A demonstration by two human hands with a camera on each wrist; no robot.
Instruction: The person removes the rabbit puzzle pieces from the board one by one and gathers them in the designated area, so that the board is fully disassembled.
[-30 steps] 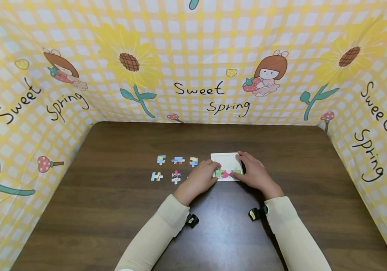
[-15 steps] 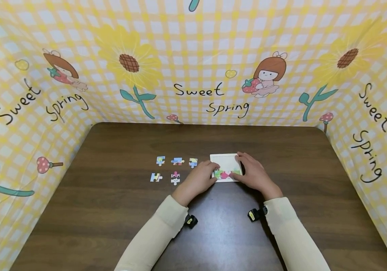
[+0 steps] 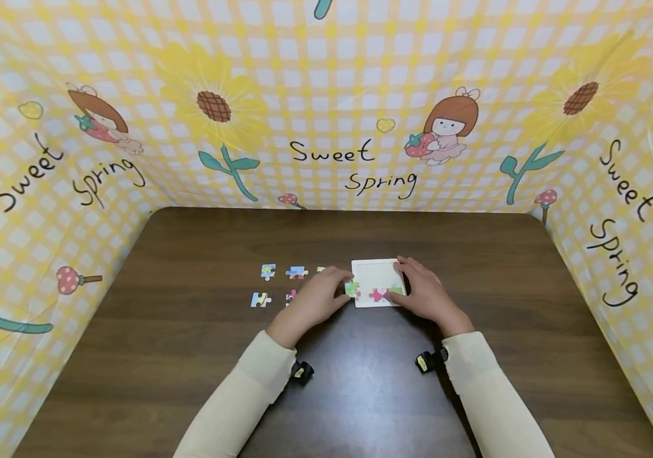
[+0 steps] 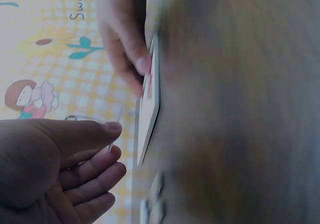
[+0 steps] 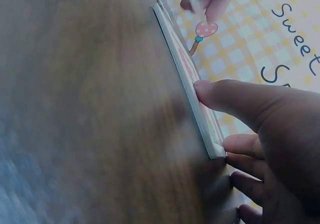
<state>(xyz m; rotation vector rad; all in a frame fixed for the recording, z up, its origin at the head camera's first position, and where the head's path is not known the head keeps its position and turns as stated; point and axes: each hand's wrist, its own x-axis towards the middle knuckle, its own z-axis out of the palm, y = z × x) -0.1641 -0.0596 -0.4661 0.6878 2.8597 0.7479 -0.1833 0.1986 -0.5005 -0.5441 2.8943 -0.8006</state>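
Observation:
In the head view my left hand (image 3: 316, 296) pinches a green jigsaw piece (image 3: 351, 289) between thumb and fingers, over the left edge of a white puzzle tray (image 3: 373, 272). The left wrist view shows that hand (image 4: 65, 169) raised beside the tray (image 4: 148, 116), the piece edge-on between thumb and forefinger. My right hand (image 3: 430, 292) grips the tray's right side; its thumb rests on the pieces at the near right corner, its fingers along the far right edge. A pink piece (image 3: 378, 295) lies in the tray's near row, with green partly under the thumb.
Left of the tray lie loose jigsaw pieces: a blue one (image 3: 297, 272), another (image 3: 268, 271) and a yellow-blue one (image 3: 260, 299). Others are partly hidden by my left hand. A yellow checked cloth (image 3: 326, 83) walls the brown table (image 3: 189, 369).
My left hand has moved left, lifting the green piece out of the tray's near left corner. The right hand stays on the tray. More loose pieces are now covered by the left hand.

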